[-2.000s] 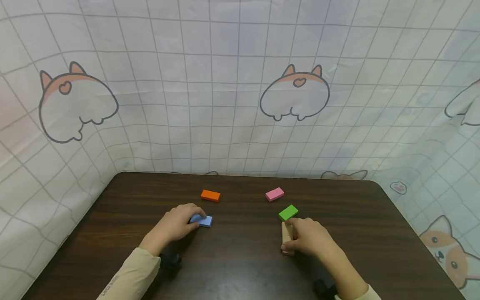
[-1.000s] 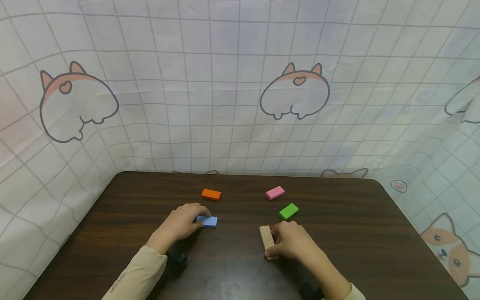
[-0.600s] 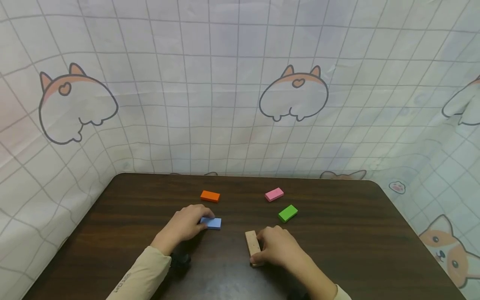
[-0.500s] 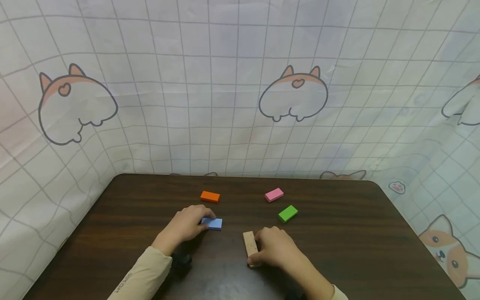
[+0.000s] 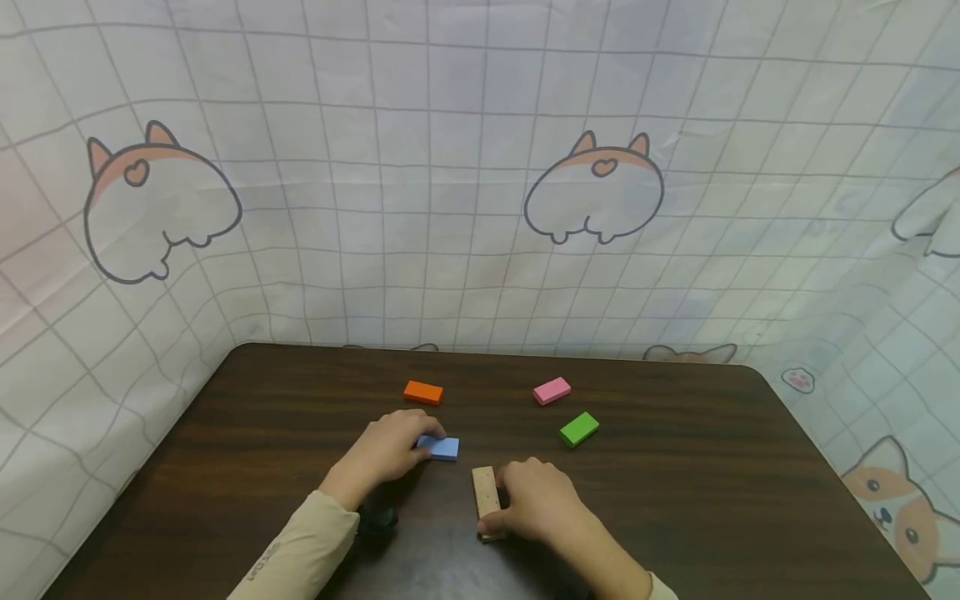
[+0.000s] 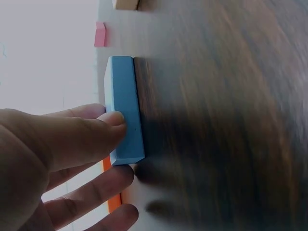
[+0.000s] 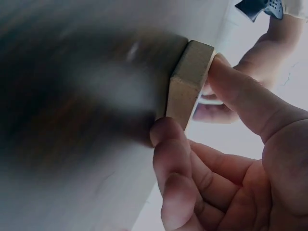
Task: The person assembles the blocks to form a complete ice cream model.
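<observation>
A light-blue block (image 5: 444,449) lies flat near the middle of the dark table, and my left hand (image 5: 386,450) pinches its left part between thumb and fingers. In the left wrist view the thumb presses the long side of the blue block (image 6: 126,96). Just to its right, a natural-wood block (image 5: 486,492) lies lengthwise away from me. My right hand (image 5: 536,504) grips that wood block from its right side, thumb at the near end and fingers at the far end. A small gap separates the two blocks.
An orange block (image 5: 423,392) lies behind the left hand. A pink block (image 5: 552,391) and a green block (image 5: 579,429) lie behind and to the right of the right hand. The wooden table (image 5: 712,467) ends at a patterned curtain (image 5: 450,183).
My right hand has slid the wood block left and slightly nearer, away from the green block. My left hand has slid the blue block to the right, so the two blocks stand closer together.
</observation>
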`<state>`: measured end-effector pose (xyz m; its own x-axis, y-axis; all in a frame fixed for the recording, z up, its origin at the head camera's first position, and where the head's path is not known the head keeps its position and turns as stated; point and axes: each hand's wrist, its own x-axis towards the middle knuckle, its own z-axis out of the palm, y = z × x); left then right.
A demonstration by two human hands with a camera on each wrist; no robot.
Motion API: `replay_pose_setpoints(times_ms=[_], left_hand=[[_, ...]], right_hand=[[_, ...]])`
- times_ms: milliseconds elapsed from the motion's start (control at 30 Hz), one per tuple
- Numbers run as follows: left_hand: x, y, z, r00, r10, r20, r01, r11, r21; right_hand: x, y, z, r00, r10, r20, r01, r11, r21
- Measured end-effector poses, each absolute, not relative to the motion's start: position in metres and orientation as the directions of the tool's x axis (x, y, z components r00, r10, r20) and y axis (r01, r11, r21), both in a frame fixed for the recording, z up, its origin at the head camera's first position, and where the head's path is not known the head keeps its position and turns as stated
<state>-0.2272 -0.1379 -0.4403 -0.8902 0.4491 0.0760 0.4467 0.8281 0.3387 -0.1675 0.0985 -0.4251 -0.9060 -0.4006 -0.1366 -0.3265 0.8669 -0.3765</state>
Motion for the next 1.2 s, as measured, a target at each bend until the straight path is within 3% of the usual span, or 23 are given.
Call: replay_pose_setpoints(times_ms=[1200], left_hand=[[-0.224, -0.108, -0.439, -0.841, 0.536, 0.068, 0.522, 0.774, 0.357]], right_hand=[[-0.160, 0.075, -0.422, -0.908, -0.379, -0.178, -0.305, 0.890, -0.340]])
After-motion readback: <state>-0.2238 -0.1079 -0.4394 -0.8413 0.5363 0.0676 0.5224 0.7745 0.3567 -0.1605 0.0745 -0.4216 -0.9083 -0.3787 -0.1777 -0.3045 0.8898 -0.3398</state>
